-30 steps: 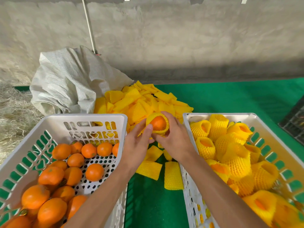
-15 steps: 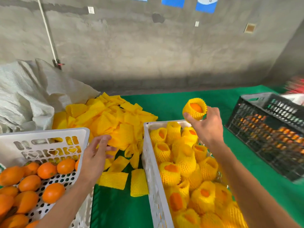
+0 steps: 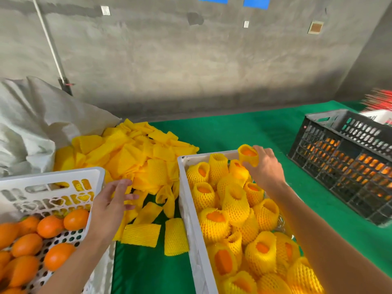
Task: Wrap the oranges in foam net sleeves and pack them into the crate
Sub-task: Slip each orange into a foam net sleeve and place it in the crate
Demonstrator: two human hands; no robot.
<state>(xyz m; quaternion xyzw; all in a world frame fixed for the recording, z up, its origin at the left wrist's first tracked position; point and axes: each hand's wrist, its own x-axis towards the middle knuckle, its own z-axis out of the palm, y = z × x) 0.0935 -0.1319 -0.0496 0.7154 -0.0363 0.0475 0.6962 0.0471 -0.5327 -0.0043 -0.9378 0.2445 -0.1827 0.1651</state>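
A grey sack (image 3: 31, 128) slumps at the far left, behind the white basket of bare oranges (image 3: 51, 183), whose far rim and right corner show while its near end runs out of view; about ten unwrapped oranges (image 3: 49, 227) can be counted in it, more cut off by the frame edge. The left hand (image 3: 110, 206) hovers over that basket's right corner with fingers spread and relaxed, holding nothing, its fingertips reaching toward the heap of flat yellow foam sleeves (image 3: 135, 158) — too many and too overlapped to count. Right of the basket a strip of green cloth (image 3: 140, 270) lies open between it and the white crate (image 3: 192, 219), with two loose sleeves lying flat there just beside the crate's left wall. The crate holds roughly eighteen sleeved oranges packed touching one another, its near end also out of view. The right hand (image 3: 265, 166) pinches one wrapped orange (image 3: 248, 154) between thumb and curled fingers, over the crate's far rim. Right of the crate a wide band of green cloth stays open up to one black crate (image 3: 343, 164), well apart.
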